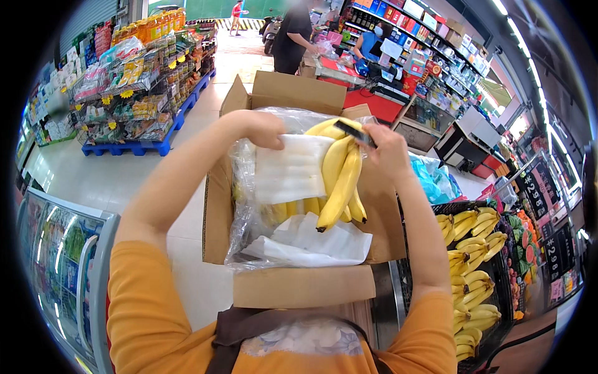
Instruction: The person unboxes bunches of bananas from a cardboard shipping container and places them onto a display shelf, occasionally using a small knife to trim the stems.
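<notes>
A cardboard box (pixel 303 286) stands open before me, lined with clear plastic film (pixel 243 177). Inside it, a bunch of yellow bananas (pixel 343 182) lies at the right, its tips pointing towards me. My right hand (pixel 385 147) grips a dark, flat tool (pixel 351 131), perhaps a knife, which lies across the bananas near their stems. The fingers of my left hand (pixel 266 130) pinch the upper left corner of a white foam sheet (pixel 292 168). More bananas (pixel 299 205) show partly beneath that sheet. Crumpled white wrapping (pixel 317 240) covers the near end of the box.
On the right, a black display crate (pixel 490 280) carries several banana bunches, with price signs (pixel 556 248) beyond. A glass-topped freezer (pixel 65 262) stands left. Wire shelving (pixel 131 100) rests on blue pallets (pixel 140 147). Ahead, people (pixel 292 42) are near a checkout counter (pixel 338 70).
</notes>
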`<move>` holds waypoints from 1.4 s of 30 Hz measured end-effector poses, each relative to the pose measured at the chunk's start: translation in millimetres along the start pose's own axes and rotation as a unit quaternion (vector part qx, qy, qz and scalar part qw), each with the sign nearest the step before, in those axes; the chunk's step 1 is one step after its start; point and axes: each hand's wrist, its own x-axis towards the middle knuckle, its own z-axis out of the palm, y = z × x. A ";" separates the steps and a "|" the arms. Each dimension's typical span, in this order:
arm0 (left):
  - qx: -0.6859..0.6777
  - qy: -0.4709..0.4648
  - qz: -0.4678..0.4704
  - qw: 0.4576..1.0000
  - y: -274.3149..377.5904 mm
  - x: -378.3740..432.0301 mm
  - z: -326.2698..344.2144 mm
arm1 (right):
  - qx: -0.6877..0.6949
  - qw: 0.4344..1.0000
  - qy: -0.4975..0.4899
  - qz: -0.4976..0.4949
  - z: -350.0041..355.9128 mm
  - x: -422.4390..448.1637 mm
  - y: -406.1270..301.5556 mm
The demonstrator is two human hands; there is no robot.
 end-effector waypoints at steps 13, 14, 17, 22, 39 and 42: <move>0.021 -0.006 -0.009 1.000 -24.4 -105.8 -20.6 | -0.123 0.989 0.044 0.068 -160.5 29.9 32.2; 0.018 0.002 -0.006 1.000 -29.3 -106.4 -18.5 | -0.137 0.986 0.054 0.074 -183.3 21.6 38.6; -0.060 0.049 0.019 0.997 -25.6 -86.8 -19.2 | -0.260 0.960 0.028 0.101 -242.7 -14.4 87.2; 0.015 0.109 -0.028 0.994 -15.6 -74.7 -5.5 | -0.424 0.876 0.019 0.230 -278.1 -51.9 126.7; 0.064 0.082 0.037 0.994 15.1 84.1 36.2 | -0.585 0.641 -0.121 0.481 -514.1 -411.4 153.1; 0.073 -0.035 -0.010 0.997 -16.3 103.9 40.5 | -0.567 0.574 -0.120 0.578 -517.5 -436.0 152.7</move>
